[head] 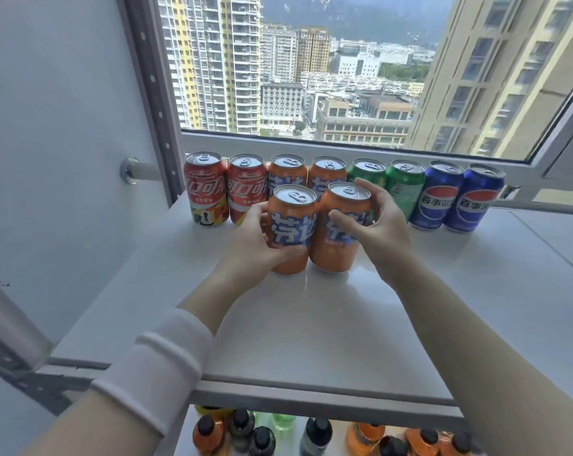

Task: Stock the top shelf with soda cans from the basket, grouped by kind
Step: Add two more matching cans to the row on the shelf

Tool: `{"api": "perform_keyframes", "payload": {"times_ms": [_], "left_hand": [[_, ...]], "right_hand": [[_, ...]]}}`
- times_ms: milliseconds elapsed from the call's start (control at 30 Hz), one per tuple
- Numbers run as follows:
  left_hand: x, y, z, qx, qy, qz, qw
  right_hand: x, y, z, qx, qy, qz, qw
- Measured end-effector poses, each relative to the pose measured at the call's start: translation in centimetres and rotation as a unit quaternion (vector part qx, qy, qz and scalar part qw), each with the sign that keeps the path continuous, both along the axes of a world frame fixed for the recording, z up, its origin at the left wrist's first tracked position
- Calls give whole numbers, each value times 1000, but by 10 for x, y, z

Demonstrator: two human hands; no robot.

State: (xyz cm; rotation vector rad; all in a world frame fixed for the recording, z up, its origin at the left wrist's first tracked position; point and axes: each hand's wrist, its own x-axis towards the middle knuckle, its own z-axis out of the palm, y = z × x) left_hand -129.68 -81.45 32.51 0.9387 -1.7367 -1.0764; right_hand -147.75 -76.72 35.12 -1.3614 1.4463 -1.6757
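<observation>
If they are pushed back carelessly, the two held cans may knock the orange cans behind (286, 172) or the green can (367, 172), I think. On the top shelf (311, 324), the left hand (252, 238) wraps the left orange can (290, 222). The right hand (377, 222) wraps the right orange can (342, 232), thumb across its label.

L hand (254, 248) + R hand (385, 225) round orange cans (290, 227) on top shelf (311, 324)

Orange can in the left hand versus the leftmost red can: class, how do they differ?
The orange can stands forward, gripped by the left hand; the red can stands unheld in the back row. The orange can bears blue lettering, the red can white. Both are upright and unopened.
</observation>
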Motion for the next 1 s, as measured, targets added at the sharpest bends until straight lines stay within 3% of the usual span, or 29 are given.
{"api": "perform_keyframes", "payload": {"times_ms": [1000], "left_hand": [[-2,-26,6,16,-43,-28,999]], "right_hand": [[-11,-21,-4,19,161,-13,987]]}}
